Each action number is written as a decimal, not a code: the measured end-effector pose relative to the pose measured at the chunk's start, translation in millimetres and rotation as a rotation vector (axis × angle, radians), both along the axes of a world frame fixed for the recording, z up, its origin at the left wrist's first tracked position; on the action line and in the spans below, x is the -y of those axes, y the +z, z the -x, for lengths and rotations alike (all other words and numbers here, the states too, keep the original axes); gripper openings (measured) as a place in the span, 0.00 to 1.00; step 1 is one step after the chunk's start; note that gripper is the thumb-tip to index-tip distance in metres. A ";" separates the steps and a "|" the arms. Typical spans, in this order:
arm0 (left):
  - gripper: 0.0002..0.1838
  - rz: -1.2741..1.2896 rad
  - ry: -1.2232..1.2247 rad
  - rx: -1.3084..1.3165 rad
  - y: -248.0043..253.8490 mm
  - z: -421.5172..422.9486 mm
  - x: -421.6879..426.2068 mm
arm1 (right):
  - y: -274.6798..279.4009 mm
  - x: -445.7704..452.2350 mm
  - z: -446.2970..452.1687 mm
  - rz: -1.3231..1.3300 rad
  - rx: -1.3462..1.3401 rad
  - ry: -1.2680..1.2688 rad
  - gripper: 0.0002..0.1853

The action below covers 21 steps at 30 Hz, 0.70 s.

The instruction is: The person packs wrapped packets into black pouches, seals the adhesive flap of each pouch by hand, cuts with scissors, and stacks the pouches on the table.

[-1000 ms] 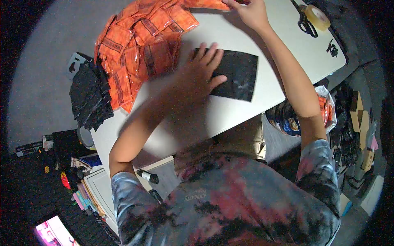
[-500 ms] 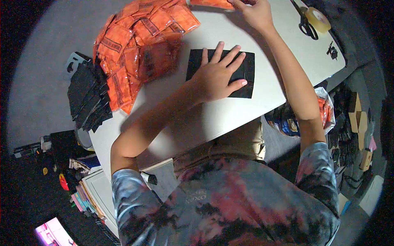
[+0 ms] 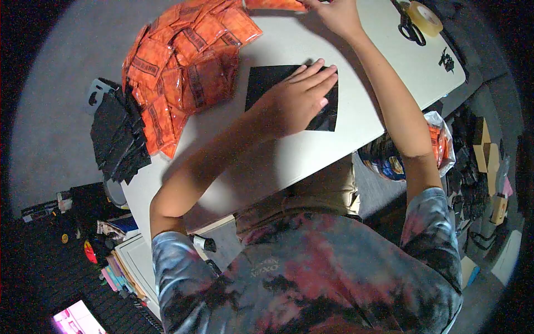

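Note:
A flat black square sheet [image 3: 261, 80], slightly shiny, lies on the white table [image 3: 367, 111]. Over it is my left hand [image 3: 295, 103], turned onto its little-finger edge side or tilted, with fingers stretched out and nothing visible in it. Whether the palm touches the sheet is hidden. At the top edge of the view, my right hand [image 3: 339, 16] pinches the end of an orange packet [image 3: 275, 4], which is partly cut off by the frame. Left of the sheet is a large heap of orange packets [image 3: 194, 72] in clear, shiny wrapping with dark printed labels.
Overlapping black sheets [image 3: 119, 133] hang by the table's left edge near a grey plastic handle [image 3: 97, 93]. Black scissors [image 3: 411, 32], a tape roll [image 3: 425, 19] and small black scraps [image 3: 446, 60] lie at right. A bag with orange packets [image 3: 440, 145] stands below the table's right side.
My left hand has tilted, and its spread fingers have drawn closer together over the black sheet. My right hand stays at the orange packet. The whole view has shifted slightly.

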<state>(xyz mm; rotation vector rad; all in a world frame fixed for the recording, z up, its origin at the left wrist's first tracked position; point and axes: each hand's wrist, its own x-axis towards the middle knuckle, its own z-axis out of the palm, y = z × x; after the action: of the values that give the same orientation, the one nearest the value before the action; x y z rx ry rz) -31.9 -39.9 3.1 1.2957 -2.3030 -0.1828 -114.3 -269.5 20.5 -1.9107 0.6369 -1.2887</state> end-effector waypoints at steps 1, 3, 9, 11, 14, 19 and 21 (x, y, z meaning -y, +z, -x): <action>0.26 0.042 -0.028 -0.019 1.1 -2.9 0.1 | -0.4 2.0 2.8 -0.002 0.002 -0.005 0.12; 0.28 -0.019 0.010 -0.031 5.1 -15.7 -3.7 | -1.0 12.0 8.7 -0.078 -0.209 0.042 0.12; 0.33 -0.033 0.190 0.245 5.8 -28.0 -27.6 | -9.4 29.2 21.1 -0.227 -0.437 0.205 0.14; 0.34 -0.015 0.241 0.324 4.4 -27.3 -29.8 | -10.5 29.3 19.3 -0.227 -0.423 0.214 0.14; 0.34 -0.040 0.278 0.263 -0.2 -25.3 -26.3 | -21.1 34.0 17.7 -0.212 -0.393 0.239 0.14; 0.31 -0.030 0.000 0.039 -6.1 -9.4 -4.5 | -21.6 31.3 14.8 -0.277 -0.337 0.307 0.13; 0.34 -0.026 -0.024 0.071 -5.1 -1.3 0.3 | -20.9 32.6 15.2 -0.220 -0.339 0.300 0.13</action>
<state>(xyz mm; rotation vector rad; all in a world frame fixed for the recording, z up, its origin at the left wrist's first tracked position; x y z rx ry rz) -30.6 -40.1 -2.0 1.3071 -2.3845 -0.1781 -129.5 -302.1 -0.4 -1.9642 0.6021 -0.6851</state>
